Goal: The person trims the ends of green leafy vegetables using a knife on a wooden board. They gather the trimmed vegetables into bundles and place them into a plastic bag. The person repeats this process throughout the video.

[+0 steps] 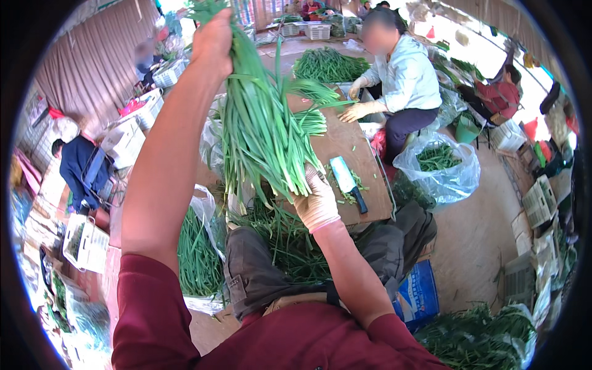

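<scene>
My bare left hand (212,46) is raised high, gripping a large bunch of long green leaves, likely garlic chives (263,115), near their leafy tips. The pale stem ends hang down to my right hand (319,201), which wears a light glove and holds the lower edge of the bunch; some of its fingers are hidden. To the right, a kitchen knife (343,175) with a dark handle lies on a brown board table (377,199) among short green trimmings (344,196). A smaller bundle of chives (312,121) rests on the board behind the bunch. Loose chives (296,245) cover my lap.
Across the board sits a co-worker (407,78) with gloved hands (358,111), near a heap of chives (330,64). A clear plastic bag (439,175) of greens stands right. Another bag of chives (199,254) is beside my left leg. Greens (476,335) lie at lower right.
</scene>
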The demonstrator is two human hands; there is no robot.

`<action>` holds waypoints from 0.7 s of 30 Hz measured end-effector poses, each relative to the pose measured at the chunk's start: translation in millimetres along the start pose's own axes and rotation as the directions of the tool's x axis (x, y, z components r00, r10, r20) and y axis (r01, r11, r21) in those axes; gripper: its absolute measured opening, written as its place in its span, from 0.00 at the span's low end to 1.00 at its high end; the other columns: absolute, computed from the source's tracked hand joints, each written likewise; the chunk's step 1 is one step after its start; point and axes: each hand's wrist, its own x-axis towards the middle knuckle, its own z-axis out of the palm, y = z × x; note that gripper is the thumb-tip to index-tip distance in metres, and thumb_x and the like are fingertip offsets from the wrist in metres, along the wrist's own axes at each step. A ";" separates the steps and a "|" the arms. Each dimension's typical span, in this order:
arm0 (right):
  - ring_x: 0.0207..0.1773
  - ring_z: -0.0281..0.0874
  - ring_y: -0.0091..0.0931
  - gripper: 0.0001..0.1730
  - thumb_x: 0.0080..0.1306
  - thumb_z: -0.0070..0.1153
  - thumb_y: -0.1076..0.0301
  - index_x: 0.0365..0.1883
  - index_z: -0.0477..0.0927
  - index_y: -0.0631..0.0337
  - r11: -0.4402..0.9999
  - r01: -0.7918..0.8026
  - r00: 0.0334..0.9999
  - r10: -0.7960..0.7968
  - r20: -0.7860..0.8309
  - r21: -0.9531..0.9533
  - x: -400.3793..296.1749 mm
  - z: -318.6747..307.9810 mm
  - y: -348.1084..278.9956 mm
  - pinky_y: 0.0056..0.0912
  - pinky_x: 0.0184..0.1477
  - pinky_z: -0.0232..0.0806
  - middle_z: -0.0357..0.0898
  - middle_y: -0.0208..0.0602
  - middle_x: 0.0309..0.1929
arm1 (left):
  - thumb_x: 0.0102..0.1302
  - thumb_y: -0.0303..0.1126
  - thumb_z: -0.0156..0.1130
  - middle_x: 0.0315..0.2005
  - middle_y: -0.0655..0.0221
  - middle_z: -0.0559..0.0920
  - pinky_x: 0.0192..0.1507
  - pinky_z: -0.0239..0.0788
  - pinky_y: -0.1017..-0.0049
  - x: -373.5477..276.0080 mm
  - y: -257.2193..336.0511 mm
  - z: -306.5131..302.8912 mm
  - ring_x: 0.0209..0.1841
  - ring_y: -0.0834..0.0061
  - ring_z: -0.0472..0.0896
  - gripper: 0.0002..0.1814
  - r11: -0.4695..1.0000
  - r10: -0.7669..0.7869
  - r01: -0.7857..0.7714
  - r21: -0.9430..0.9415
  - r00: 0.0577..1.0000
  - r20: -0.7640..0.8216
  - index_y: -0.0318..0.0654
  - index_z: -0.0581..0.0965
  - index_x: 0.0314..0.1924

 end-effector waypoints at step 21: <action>0.44 0.80 0.32 0.35 0.67 0.62 0.36 0.52 0.76 0.62 0.886 -0.399 0.908 0.418 0.036 -0.236 -39.5 -42.7 13.9 0.43 0.41 0.76 0.79 0.37 0.42 | 0.68 0.45 0.58 0.47 0.44 0.85 0.49 0.75 0.54 27.8 -39.1 -7.5 0.49 0.51 0.84 0.26 0.769 0.322 -0.121 0.627 0.922 -0.216 0.25 0.81 0.51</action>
